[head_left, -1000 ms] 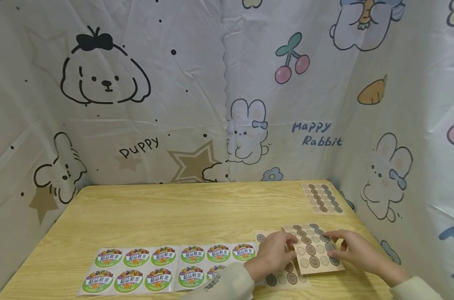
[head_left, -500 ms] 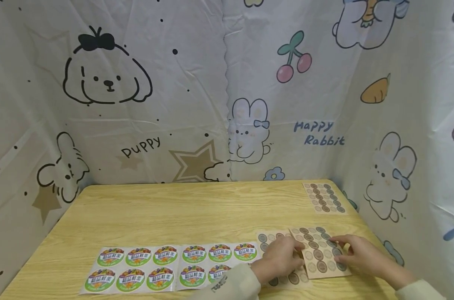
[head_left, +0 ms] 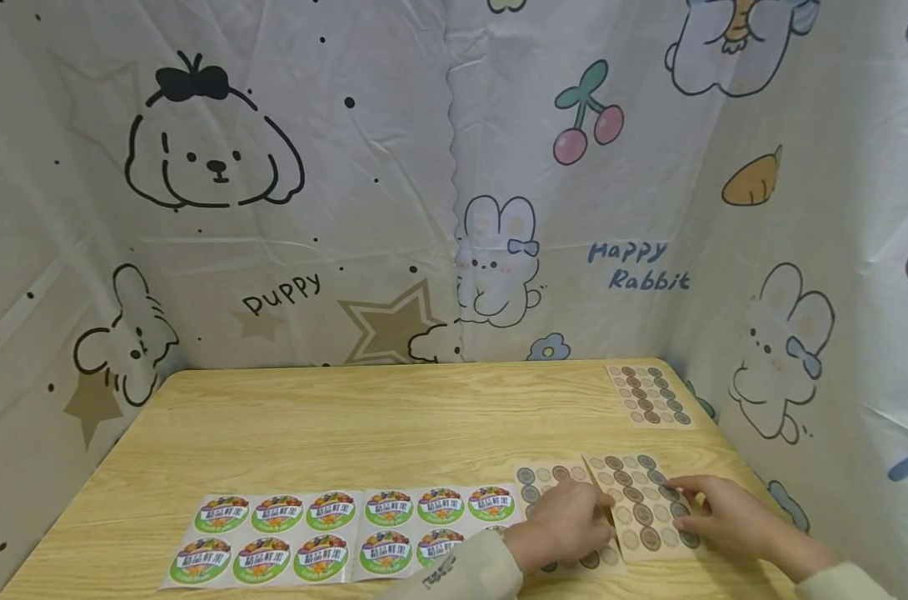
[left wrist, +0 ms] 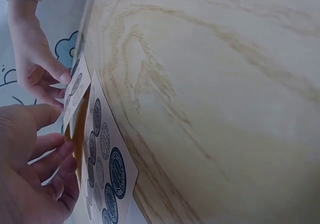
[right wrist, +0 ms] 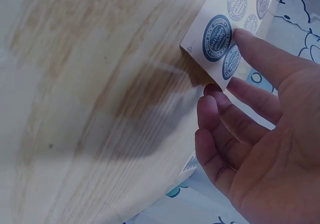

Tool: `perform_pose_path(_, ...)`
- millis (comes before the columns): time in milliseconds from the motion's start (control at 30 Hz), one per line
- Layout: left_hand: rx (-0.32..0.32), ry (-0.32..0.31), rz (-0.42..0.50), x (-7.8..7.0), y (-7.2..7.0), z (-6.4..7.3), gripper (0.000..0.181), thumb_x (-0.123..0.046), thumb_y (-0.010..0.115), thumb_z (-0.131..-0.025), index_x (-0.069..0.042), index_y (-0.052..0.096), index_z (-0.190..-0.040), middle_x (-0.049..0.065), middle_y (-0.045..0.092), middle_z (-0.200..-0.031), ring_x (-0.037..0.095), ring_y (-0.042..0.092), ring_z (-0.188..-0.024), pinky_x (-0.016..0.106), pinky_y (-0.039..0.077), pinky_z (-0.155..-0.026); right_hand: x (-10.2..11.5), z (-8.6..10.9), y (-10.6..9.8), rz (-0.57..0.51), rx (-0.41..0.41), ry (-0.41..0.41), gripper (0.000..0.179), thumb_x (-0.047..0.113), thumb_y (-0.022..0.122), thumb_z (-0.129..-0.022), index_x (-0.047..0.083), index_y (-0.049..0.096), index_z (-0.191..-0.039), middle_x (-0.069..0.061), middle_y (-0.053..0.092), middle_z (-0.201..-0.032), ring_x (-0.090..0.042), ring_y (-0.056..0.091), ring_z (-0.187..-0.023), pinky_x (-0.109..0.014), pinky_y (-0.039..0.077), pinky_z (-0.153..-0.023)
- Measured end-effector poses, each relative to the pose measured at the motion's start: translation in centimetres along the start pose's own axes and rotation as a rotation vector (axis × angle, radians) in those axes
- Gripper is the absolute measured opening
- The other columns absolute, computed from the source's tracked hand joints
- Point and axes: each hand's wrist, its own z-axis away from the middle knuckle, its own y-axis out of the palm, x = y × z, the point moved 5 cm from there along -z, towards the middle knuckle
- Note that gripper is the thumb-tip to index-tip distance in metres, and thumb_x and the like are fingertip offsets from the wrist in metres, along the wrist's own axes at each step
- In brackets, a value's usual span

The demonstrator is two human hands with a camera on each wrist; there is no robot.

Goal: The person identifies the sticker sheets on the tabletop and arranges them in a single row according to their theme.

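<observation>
A tan sheet of round stickers (head_left: 637, 508) in pale, brown and grey-blue hangs low over the table, held at both sides. At its right edge my right hand (head_left: 731, 515) pinches it between thumb and fingers; the right wrist view shows the edge raised with a shadow below. My left hand (head_left: 570, 518) pinches the opposite edge, with thumb and fingertips meeting there in the left wrist view. Beneath the left hand lies a second tan sticker sheet (left wrist: 112, 159), partly covered by that hand in the head view. The two sheets stand side by side, edges very close.
White sheets of fruit stickers (head_left: 355, 542) lie in a row along the front left, partly behind my left sleeve (head_left: 461, 571). Another tan sticker sheet (head_left: 649, 397) lies at the table's far right corner. Patterned cloth (head_left: 364, 183) walls the table (head_left: 334, 425) at back and sides.
Both hands have shifted right with the held sticker sheet, which overlapped the second sheet before and now sits beside it, lower and flatter.
</observation>
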Motion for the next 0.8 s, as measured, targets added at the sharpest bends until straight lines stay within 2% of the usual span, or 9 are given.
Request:
perform_pose_path(33,0.004,0.015,-0.013,-0.08,0.05,0.06,0.041,-0.019,0.068,-0.091,-0.024,0.068,-0.131,-0.012,0.047,-0.047,-0.001,0.024,-0.028,0.014,0.026,-0.029,0.01,0.01,0.05,0.003,-0.001,0.006,0.058,0.027,0.082,-0.083,-0.004,0.065,-0.128,-0.002,0.061,-0.094,-0.006,0.043,-0.059,-0.023,0.037,-0.056)
perform_pose_path(133,0.006,0.052,-0.039,-0.21,0.14,0.24,0.041,-0.019,0.065,-0.091,-0.021,0.068,-0.132,-0.012,0.037,-0.038,-0.001,0.024,-0.027,0.015,0.025,-0.028,0.05,0.03,0.24,0.008,0.0,0.023,0.057,0.029,0.081,-0.084,-0.003,0.065,-0.128,-0.001,0.058,-0.091,-0.006,0.043,-0.062,-0.023,0.036,-0.058)
perform_pose_path(367,0.001,0.105,-0.08,-0.33,0.22,0.42,0.041,-0.018,0.064,-0.091,-0.02,0.069,-0.131,-0.013,0.041,-0.042,-0.001,0.024,-0.027,0.014,0.024,-0.028,0.19,0.26,0.49,0.038,-0.013,0.015,0.056,0.03,0.081,-0.083,-0.002,0.065,-0.126,0.0,0.056,-0.088,-0.005,0.042,-0.061,-0.023,0.034,-0.058)
perform_pose_path(567,0.012,0.113,-0.111,-0.41,0.13,0.47,0.039,-0.022,0.064,-0.092,-0.022,0.069,-0.131,-0.014,0.054,-0.06,0.0,0.029,-0.032,0.014,0.027,-0.034,0.33,0.29,0.58,0.073,-0.013,0.019,0.056,0.032,0.082,-0.083,0.0,0.066,-0.126,0.002,0.055,-0.086,-0.005,0.042,-0.062,-0.023,0.035,-0.059)
perform_pose_path(667,0.015,0.114,-0.122,-0.44,0.06,0.42,0.039,-0.024,0.065,-0.091,-0.023,0.07,-0.129,-0.015,0.069,-0.081,0.001,0.038,-0.046,0.012,0.033,-0.048,0.36,0.31,0.62,0.084,-0.015,0.02,0.057,0.033,0.082,-0.082,0.001,0.066,-0.126,0.002,0.054,-0.085,-0.005,0.042,-0.063,-0.023,0.035,-0.059)
perform_pose_path(800,0.021,0.132,-0.134,-0.47,0.08,0.41,0.039,-0.025,0.065,-0.091,-0.023,0.07,-0.129,-0.015,0.075,-0.101,0.003,0.043,-0.06,0.014,0.033,-0.062,0.34,0.4,0.56,0.093,-0.017,0.036,0.058,0.034,0.083,-0.082,0.001,0.065,-0.126,0.002,0.055,-0.086,-0.005,0.042,-0.065,-0.023,0.035,-0.06)
